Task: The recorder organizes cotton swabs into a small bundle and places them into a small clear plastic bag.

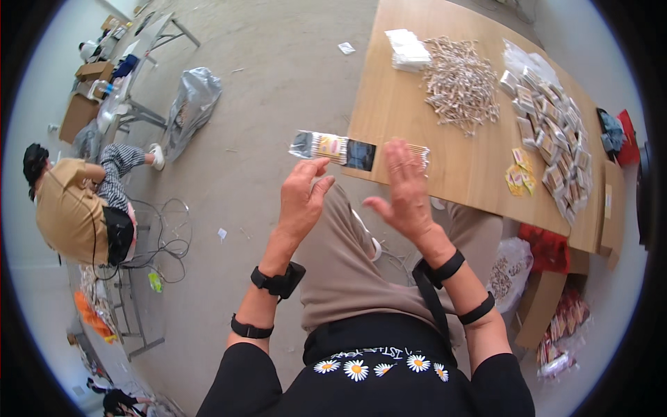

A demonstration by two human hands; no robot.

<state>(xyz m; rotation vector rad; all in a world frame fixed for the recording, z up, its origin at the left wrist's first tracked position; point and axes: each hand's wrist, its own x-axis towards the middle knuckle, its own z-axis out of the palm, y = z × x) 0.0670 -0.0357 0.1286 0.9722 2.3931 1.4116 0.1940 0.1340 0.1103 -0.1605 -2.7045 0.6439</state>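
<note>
My left hand is loosely curled just below a clear packet of cotton swabs, its thumb apart from the forefinger and nothing visible between them. The packet, with a yellow and pink label, sticks out past the table's near left corner. Its right end meets a dark flat plate at that corner. My right hand is open, with straight fingers and the thumb stretched toward the left. It partly covers a row of loose cotton swabs on the table; whether it touches them I cannot tell.
On the wooden table lie a heap of cotton swabs, a white stack, yellow labels and many filled packets. Cardboard boxes and a bag of swabs stand below. A seated person is at the left.
</note>
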